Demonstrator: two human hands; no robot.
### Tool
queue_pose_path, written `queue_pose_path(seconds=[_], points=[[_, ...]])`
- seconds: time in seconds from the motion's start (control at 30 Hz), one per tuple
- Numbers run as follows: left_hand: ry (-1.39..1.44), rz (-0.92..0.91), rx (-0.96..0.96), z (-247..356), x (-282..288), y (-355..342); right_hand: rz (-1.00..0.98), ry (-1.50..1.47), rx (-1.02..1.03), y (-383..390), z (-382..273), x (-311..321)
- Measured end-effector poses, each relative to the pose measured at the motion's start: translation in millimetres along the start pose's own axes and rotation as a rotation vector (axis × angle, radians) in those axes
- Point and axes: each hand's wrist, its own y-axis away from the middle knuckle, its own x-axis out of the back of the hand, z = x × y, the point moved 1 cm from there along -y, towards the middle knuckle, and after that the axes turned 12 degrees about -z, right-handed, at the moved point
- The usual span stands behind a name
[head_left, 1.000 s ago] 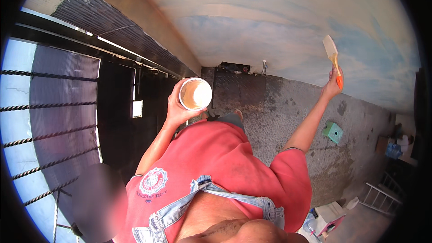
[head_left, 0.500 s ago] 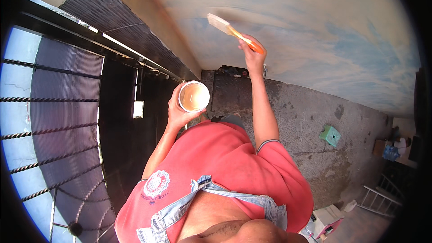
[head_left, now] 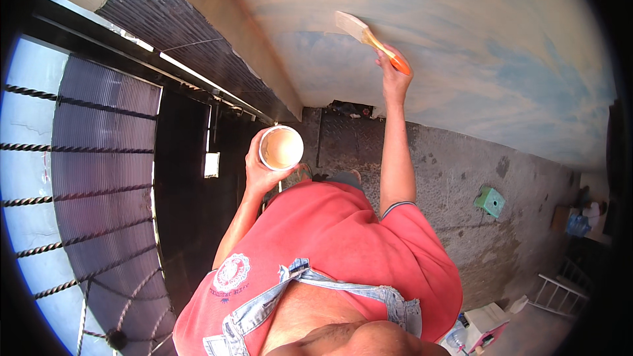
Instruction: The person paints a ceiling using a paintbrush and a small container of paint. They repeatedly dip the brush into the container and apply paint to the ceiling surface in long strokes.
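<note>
My right hand (head_left: 395,78) is closed round the orange and yellow handle of a flat paintbrush (head_left: 370,38). Its pale bristles lie at or very near the wall (head_left: 455,46), which is streaked in cream and pale blue; actual contact is hard to tell. At my left, in front of my body, my left hand (head_left: 258,166) grips a white round cup (head_left: 262,151) from the side. Peach-cream paint (head_left: 282,148) shows inside it. The fingers under and behind the cup are partly hidden.
Left of me stands a gate with twisted metal bars (head_left: 105,150) and ribbed panels. A beige ledge (head_left: 264,59) meets the wall. On the grey concrete floor (head_left: 448,191) sits a green stool (head_left: 490,202). A metal ladder-like frame (head_left: 557,295) and a blue water jug (head_left: 577,225) are farther right.
The paintbrush and my right hand have moved to the right along the wall. My left hand still holds the cup, nearly in the same place. The whole view has shifted slightly.
</note>
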Motion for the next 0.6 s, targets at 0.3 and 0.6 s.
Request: queue_pose_path(seconds=[0.3, 0.6], points=[[0.041, -0.058, -0.071, 6.8, -14.3, -14.1, 0.211, 0.133, 0.014, 12.6, -24.9, 126.7], [0.106, -0.103, -0.099, 6.9, -29.0, -17.7, 0.418, 0.337, 0.011, 41.2, -49.6, 237.2]])
